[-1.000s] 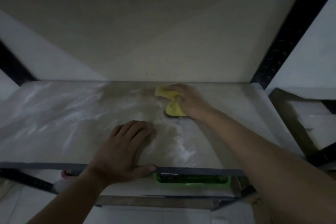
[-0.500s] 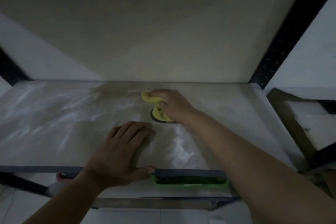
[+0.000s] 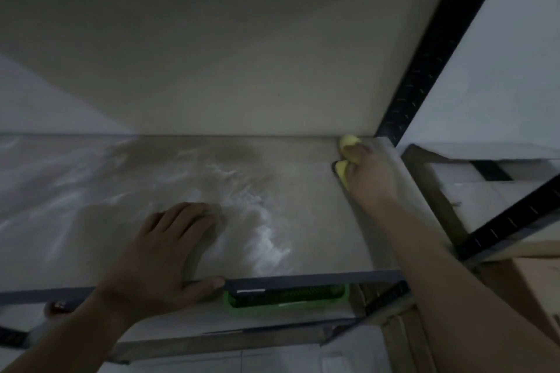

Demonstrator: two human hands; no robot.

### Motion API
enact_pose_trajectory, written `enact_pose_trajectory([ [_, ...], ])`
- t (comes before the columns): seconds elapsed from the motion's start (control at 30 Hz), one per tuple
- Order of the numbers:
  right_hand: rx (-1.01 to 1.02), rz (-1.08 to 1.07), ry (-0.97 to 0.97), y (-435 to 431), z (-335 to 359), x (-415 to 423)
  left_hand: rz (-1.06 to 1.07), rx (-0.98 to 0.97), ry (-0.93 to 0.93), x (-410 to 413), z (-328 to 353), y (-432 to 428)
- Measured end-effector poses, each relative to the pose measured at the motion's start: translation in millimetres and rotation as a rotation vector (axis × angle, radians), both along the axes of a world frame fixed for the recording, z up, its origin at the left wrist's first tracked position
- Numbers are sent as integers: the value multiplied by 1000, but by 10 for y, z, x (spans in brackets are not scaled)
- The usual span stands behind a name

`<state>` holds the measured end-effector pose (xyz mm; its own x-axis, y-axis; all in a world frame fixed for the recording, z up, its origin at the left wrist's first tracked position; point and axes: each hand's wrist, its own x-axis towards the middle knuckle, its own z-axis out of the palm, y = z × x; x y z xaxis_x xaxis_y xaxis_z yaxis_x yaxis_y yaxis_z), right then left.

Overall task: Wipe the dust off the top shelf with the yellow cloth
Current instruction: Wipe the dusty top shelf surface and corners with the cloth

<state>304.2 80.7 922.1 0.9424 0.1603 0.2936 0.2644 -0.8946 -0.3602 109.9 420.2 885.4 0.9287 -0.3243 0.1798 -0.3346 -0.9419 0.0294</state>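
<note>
The top shelf (image 3: pixel 303 191) is a pale board streaked with white dust, framed by a dark front rail. My right hand (image 3: pixel 371 179) grips the bunched yellow cloth (image 3: pixel 348 150) at the far right back corner of the shelf, pressing it onto the board near the wall. My left hand (image 3: pixel 163 251) rests flat on the shelf near the front edge, fingers straight, thumb hooked over the rail. Thick dust smears lie between the two hands.
A black perforated upright (image 3: pixel 424 54) rises at the back right corner. A green basket (image 3: pixel 285 301) sits on the shelf below. Cardboard boxes (image 3: pixel 530 281) and another black rail (image 3: pixel 515 221) stand to the right. The wall closes the shelf's back.
My right hand has swept the yellow cloth from the shelf's middle, first a little left, then far right into the back corner. My left hand has stayed planted at the front edge.
</note>
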Motion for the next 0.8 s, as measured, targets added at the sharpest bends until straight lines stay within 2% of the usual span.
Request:
enact_pose_trajectory([
  [0.07, 122, 150, 18, 262, -72, -255, 4, -1, -1, -5, -9, 3],
  [0.13, 112, 306, 24, 434, -124, -447, 10, -7, 8, -10, -17, 13],
  [0.17, 148, 311, 56, 417, -98, -440, 12, -11, 12, -10, -18, 19],
  [0.2, 188, 251, 51, 333, -38, -356, 12, -13, 12, -9, -17, 23],
  [0.27, 142, 47, -8, 77, 70, -58, 8, -22, 4, -4, -11, 17],
  [0.37, 47, -182, 121, -263, 166, 264, -14, -24, -28, 4, 4, -3],
  [0.47, 107, -205, 173, -395, 50, 368, -8, -17, -23, 0, 28, -12],
  [0.7, 48, -127, 145, -362, -84, 359, 17, 12, 27, -12, 24, 20],
  [0.8, 5, -132, 151, -25, -164, 219, 18, -13, 26, -10, 12, 23],
])
